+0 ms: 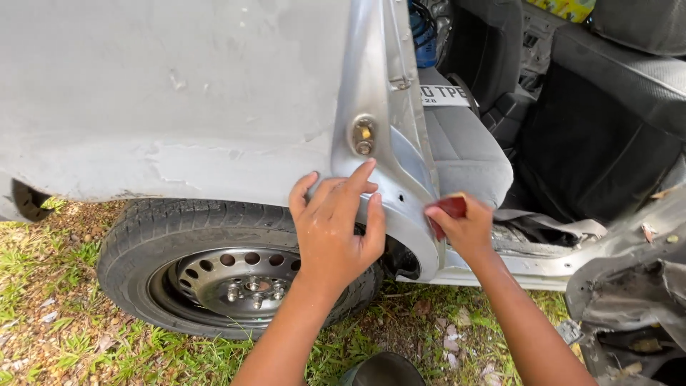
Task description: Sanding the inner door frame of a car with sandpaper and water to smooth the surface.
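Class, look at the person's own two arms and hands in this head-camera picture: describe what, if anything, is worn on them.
Both are bare. The left hand and right hand have no gloves, rings or watch showing, and neither forearm has a sleeve in view. The fingers are uncovered, with short nails.

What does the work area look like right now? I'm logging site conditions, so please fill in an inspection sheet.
Surface: grey car body panel, patchy and scuffed, filler-like ridges near its lower edge.
Job's things: reddish sanding piece pressed on the door pillar at the wheel arch.
Clutter: dark round container on the ground; loose plate on the grey seat.
Hands: left hand flat, fingers spread on the panel edge; right hand gripping the sanding piece.
Cables: nothing seen.
Surroundings: tyre on a steel wheel, grass with dry leaves, open car interior with black trim.
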